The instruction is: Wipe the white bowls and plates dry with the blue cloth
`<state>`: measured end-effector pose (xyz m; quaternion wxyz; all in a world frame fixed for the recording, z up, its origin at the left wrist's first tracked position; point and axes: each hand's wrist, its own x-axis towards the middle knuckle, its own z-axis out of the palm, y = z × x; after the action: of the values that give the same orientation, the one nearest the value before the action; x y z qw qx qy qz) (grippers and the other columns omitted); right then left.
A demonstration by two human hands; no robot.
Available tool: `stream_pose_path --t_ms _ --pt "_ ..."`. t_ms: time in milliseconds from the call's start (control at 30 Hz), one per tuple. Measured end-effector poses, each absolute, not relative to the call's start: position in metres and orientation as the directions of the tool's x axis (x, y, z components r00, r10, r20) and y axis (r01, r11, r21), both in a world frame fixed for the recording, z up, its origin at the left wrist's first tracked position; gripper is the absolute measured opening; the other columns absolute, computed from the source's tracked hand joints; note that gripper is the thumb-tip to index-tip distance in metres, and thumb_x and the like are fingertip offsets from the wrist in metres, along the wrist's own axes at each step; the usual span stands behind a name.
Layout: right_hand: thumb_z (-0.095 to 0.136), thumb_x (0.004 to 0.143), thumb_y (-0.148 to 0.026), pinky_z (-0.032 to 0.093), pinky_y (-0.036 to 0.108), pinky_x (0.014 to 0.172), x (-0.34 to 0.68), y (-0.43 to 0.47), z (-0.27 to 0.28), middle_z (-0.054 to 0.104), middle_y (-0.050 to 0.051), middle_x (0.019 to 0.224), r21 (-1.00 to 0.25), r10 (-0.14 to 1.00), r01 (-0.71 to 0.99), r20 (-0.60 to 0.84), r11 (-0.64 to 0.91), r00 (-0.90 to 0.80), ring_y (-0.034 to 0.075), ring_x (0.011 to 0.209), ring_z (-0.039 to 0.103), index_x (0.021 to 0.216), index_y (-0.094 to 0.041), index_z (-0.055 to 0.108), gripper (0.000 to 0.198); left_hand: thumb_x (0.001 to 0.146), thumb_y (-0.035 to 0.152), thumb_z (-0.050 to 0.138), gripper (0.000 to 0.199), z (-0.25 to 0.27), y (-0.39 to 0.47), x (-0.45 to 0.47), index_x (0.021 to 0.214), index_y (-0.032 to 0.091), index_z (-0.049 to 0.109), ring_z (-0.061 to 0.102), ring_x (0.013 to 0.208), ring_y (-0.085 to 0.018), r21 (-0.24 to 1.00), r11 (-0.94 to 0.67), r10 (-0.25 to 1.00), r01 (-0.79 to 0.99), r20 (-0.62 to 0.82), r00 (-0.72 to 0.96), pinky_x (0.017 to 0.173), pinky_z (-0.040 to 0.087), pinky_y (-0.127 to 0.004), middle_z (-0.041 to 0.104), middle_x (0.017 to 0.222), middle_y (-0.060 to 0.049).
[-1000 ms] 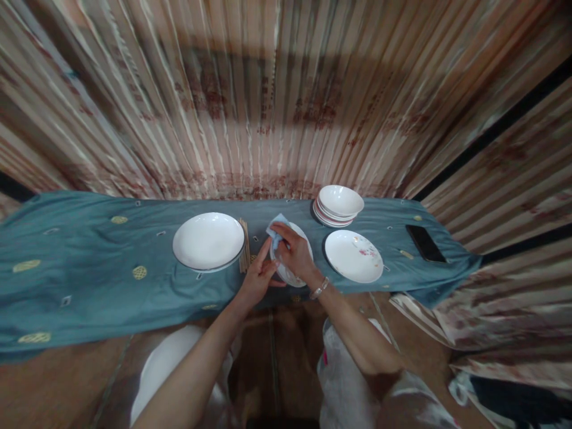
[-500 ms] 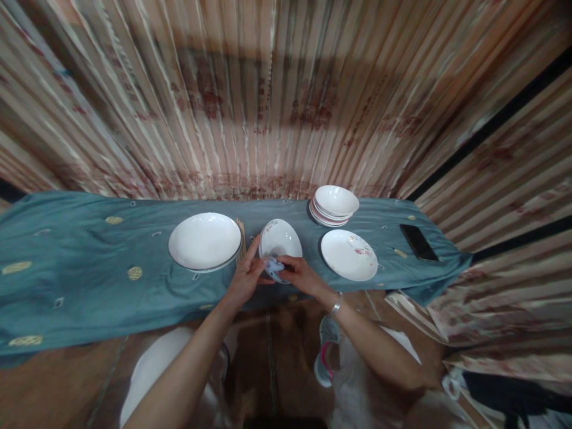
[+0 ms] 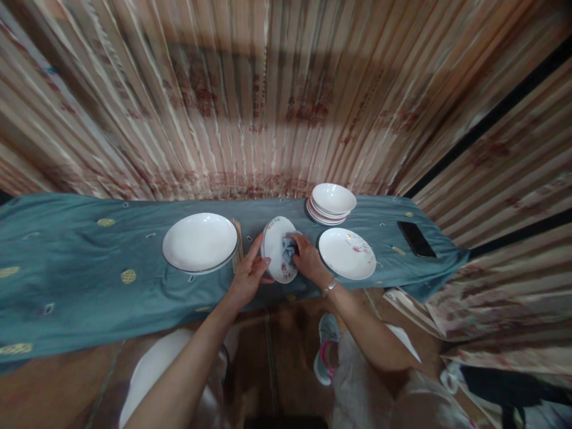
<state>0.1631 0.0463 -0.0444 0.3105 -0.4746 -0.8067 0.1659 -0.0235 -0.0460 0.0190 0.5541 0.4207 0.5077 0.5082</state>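
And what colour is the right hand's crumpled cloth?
The crumpled cloth looks greyish blue, best in the head view.

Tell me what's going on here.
A person is at work with two bare hands at a covered table. The left hand holds a dish tilted, while the right hand presses a blue cloth to its inner face. To the left are chopsticks and a large plate; to the right, a flowered plate, a stack topped by a bowl, and a phone.
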Motion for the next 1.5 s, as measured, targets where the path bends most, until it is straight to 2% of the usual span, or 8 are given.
stream_pose_path --t_ms 133,400,600,767,900,1167,1333,1500 --pt "0.044 0.073 -0.003 0.042 0.047 0.109 0.146 0.057 -0.041 0.061 0.015 0.125 -0.598 0.86 0.626 0.424 0.502 -0.285 0.027 0.121 0.055 0.126 -0.013 0.054 0.055 0.077 0.045 0.068 0.091 0.016 -0.045 -0.022 0.154 0.023 0.025 0.06 0.074 -0.018 0.985 0.117 0.993 -0.128 -0.12 -0.014 0.059 0.061 -0.034 0.061 0.083 -0.002" --pt "0.044 0.086 -0.017 0.025 0.045 0.121 0.106 0.031 -0.024 0.037 0.014 0.153 -0.673 0.781 0.405 0.473 0.619 -0.407 0.025 0.144 0.031 0.144 -0.012 0.042 0.058 0.076 0.044 0.069 0.093 0.012 -0.044 -0.023 0.155 0.025 0.024 0.06 0.072 -0.019 0.975 0.133 0.99 -0.176 -0.14 -0.027 0.059 0.061 -0.036 0.059 0.082 -0.002" --pt "0.04 0.093 -0.017 0.033 0.039 0.117 0.116 0.0 -0.013 0.051 0.007 0.144 -0.775 0.753 0.257 0.385 0.578 -0.534 0.018 0.136 0.044 0.133 -0.023 0.057 0.044 0.075 0.045 0.07 0.093 0.009 -0.047 -0.028 0.154 0.023 0.026 0.06 0.076 -0.02 0.97 0.137 0.987 -0.2 -0.15 -0.052 0.059 0.061 -0.035 0.06 0.084 -0.003" --pt "0.045 0.086 -0.009 0.042 0.04 0.108 0.136 -0.012 -0.022 0.064 0.006 0.124 -0.787 0.792 0.318 0.323 0.529 -0.518 0.018 0.119 0.058 0.11 -0.024 0.068 0.036 0.075 0.042 0.07 0.093 0.006 -0.044 -0.033 0.154 0.023 0.026 0.06 0.072 -0.019 0.962 0.156 0.983 -0.225 -0.173 -0.057 0.058 0.062 -0.038 0.06 0.083 -0.002" --pt "0.049 0.082 -0.009 0.047 0.041 0.102 0.155 -0.012 -0.031 0.067 0.007 0.113 -0.782 0.832 0.406 0.245 0.473 -0.497 0.02 0.109 0.062 0.106 -0.021 0.066 0.032 0.075 0.04 0.07 0.089 0.007 -0.04 -0.033 0.152 0.022 0.031 0.058 0.07 -0.019 0.965 0.154 0.984 -0.214 -0.17 -0.055 0.056 0.062 -0.038 0.055 0.075 0.0" --pt "0.064 0.079 -0.02 0.057 0.04 0.085 0.161 -0.013 -0.043 0.055 0.014 0.128 -0.766 0.935 0.537 0.269 0.353 -0.23 0.022 0.097 0.065 0.113 -0.02 0.06 0.034 0.076 0.04 0.069 0.088 0.011 -0.034 -0.031 0.153 0.021 0.031 0.06 0.069 -0.019 0.97 0.162 0.983 -0.18 -0.175 -0.056 0.052 0.061 -0.035 0.06 0.08 -0.003" --pt "0.062 0.085 -0.021 0.051 0.048 0.097 0.163 -0.009 -0.041 0.058 0.017 0.125 -0.612 0.891 0.648 0.315 0.454 -0.328 0.029 0.111 0.062 0.11 -0.017 0.066 0.026 0.076 0.042 0.069 0.088 0.012 -0.036 -0.033 0.153 0.021 0.03 0.062 0.078 -0.022 0.967 0.173 0.981 -0.185 -0.186 -0.053 0.055 0.062 -0.036 0.063 0.091 -0.007" --pt "0.059 0.089 -0.02 0.052 0.041 0.095 0.156 -0.017 -0.032 0.066 0.014 0.115 -0.663 0.86 0.558 0.297 0.499 -0.416 0.025 0.107 0.064 0.109 -0.017 0.067 0.023 0.075 0.044 0.069 0.089 0.01 -0.036 -0.034 0.152 0.02 0.032 0.059 0.076 -0.021 0.971 0.164 0.981 -0.173 -0.178 -0.074 0.054 0.062 -0.037 0.06 0.087 -0.005"
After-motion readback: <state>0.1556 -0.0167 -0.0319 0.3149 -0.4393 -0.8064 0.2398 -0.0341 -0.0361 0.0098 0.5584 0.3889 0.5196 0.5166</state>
